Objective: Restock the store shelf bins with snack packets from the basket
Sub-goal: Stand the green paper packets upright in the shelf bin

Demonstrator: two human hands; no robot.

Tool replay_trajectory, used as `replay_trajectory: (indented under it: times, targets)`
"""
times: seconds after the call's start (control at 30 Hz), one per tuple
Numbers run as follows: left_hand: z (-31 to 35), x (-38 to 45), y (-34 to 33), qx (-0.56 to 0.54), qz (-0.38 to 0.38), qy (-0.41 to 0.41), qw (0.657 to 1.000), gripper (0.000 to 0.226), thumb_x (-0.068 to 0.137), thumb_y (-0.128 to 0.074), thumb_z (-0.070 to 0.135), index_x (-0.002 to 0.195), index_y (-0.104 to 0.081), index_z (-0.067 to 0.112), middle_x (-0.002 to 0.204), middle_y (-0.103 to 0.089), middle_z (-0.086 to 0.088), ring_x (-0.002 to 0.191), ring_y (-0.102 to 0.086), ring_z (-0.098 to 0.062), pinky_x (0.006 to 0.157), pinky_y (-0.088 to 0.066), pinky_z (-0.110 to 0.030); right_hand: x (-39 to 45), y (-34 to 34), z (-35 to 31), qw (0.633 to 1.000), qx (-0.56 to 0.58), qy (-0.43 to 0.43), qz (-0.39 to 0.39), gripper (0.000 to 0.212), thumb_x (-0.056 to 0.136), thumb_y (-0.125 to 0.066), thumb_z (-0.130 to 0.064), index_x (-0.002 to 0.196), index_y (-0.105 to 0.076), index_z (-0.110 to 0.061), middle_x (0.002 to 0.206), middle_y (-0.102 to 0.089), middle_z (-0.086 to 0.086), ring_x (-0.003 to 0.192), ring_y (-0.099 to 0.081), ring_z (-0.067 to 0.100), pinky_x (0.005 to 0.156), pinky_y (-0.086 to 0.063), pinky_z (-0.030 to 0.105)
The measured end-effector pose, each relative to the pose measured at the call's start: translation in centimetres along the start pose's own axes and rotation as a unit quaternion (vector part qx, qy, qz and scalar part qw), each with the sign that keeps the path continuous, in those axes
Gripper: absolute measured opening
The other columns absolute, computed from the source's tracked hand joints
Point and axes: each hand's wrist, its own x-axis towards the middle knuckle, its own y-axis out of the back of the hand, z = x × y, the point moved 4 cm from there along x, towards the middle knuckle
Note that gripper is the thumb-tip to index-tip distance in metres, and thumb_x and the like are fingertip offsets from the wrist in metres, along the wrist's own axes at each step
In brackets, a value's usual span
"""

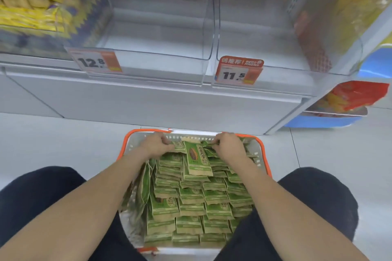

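Barely begun: two clear bins (157, 27) on the far shelf bare, basket (262, 144) near, packed with green packets (191, 197). Left hand (156, 144) and right hand (228, 144) at the basket's far end, fingers curled, gripping top packets. One upright packet (196, 158) between the hands.

A shop: price tags (239, 71) on clear shelf bins (152, 27).

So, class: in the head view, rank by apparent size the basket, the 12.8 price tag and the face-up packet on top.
1. basket, nearest the camera
2. 12.8 price tag
3. face-up packet
The tag and packet look nearly alike, so their order is unsure.
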Motion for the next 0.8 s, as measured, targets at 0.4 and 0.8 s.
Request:
replay_trajectory:
  times: [0.4, 0.8]
  targets:
    - [-1.1, -5.7, -1.9, -0.092, 0.072, 0.088, 0.989, 0.075, 0.074, -0.085, 0.012, 0.137, -0.043, 0.009, 0.134, -0.054, -0.013, 0.121, -0.055, -0.029, 0.102, -0.045, -0.034, -3.8, -1.0, -2.0, 0.998, -0.013, 0.016, -0.061, 0.048, 0.090, -0.064, -0.050, 0.122, -0.067, -0.014, 0.124, -0.065, 0.009, 0.123, -0.055, 0.028, 0.108, -0.042, 0.050]
    - [-1.5, -8.7, -1.4, -0.026, 0.108, 0.076, 0.991, 0.045, 0.079, -0.079, 0.016, 0.118, -0.060, 0.007, 0.113, -0.068, -0.009, 0.103, -0.063, -0.026, 0.092, -0.051, -0.033, -6.8, -4.3, -3.4, 0.975, -0.198, 0.103, 0.007, 0.142, 0.062, -0.087, -0.055, 0.157, 0.015, -0.025, 0.164, 0.020, 0.013, 0.151, 0.010, 0.041, 0.120, -0.006, 0.059]
